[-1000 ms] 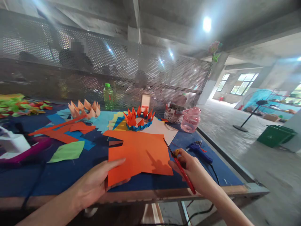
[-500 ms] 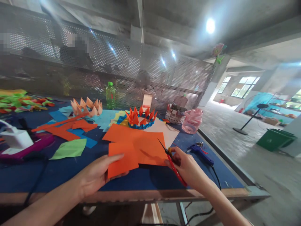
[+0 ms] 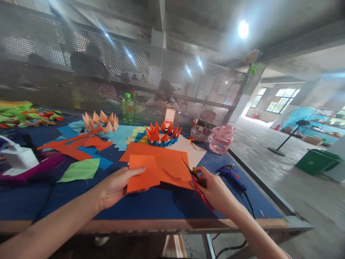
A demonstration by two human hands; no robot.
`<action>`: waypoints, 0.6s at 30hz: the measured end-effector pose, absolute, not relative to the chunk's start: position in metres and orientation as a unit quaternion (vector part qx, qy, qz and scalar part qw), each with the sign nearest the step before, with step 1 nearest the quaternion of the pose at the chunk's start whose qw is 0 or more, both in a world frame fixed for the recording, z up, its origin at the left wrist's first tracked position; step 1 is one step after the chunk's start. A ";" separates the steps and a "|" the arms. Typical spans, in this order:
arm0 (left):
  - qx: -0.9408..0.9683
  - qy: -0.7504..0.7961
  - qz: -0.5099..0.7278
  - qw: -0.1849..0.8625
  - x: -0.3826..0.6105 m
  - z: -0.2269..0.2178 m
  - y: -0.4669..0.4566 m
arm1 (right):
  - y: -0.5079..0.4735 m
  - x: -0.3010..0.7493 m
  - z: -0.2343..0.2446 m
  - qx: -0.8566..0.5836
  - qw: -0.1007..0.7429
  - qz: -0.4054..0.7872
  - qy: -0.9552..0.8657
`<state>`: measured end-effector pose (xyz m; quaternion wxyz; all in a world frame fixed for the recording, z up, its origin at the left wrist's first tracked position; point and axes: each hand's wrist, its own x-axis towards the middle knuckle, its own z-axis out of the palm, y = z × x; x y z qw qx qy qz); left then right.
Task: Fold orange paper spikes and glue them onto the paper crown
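My left hand point(image 3: 115, 186) grips the near edge of a sheet of orange paper point(image 3: 159, 164), with a flap of it point(image 3: 142, 173) lying on top. My right hand point(image 3: 217, 190) holds red-handled scissors point(image 3: 201, 192), with their dark blades pointing up and left at the sheet's right edge. A blue-and-orange folded paper crown point(image 3: 161, 135) stands just beyond the sheet. Further left sits a ring of peach origami petals point(image 3: 99, 123). A blue hot glue gun point(image 3: 231, 175) lies close to my right hand.
Coloured paper scraps and a green paper leaf point(image 3: 79, 169) cover the blue table mat point(image 3: 54, 201). A green bottle point(image 3: 128, 109), woven basket point(image 3: 201, 131) and pink jar point(image 3: 221, 139) stand at the back. People sit beyond a perforated metal screen point(image 3: 188, 86).
Both hands have moved further up the table. The orange sheet has shifted with them and its near flap now lies folded over, while the scissors stay in my right hand.
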<state>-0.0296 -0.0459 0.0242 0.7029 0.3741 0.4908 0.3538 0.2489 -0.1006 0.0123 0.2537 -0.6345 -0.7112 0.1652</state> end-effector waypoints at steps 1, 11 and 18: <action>0.380 0.489 0.344 0.706 -0.030 0.024 -0.048 | -0.099 0.249 0.013 -0.637 0.248 0.156 -0.713; 0.376 0.566 0.222 0.699 -0.061 0.034 -0.088 | -0.084 0.248 0.016 -0.698 0.159 0.054 -0.696; 0.585 0.509 0.345 0.528 -0.052 0.045 -0.045 | -0.054 0.227 0.023 -0.690 0.058 0.002 -0.721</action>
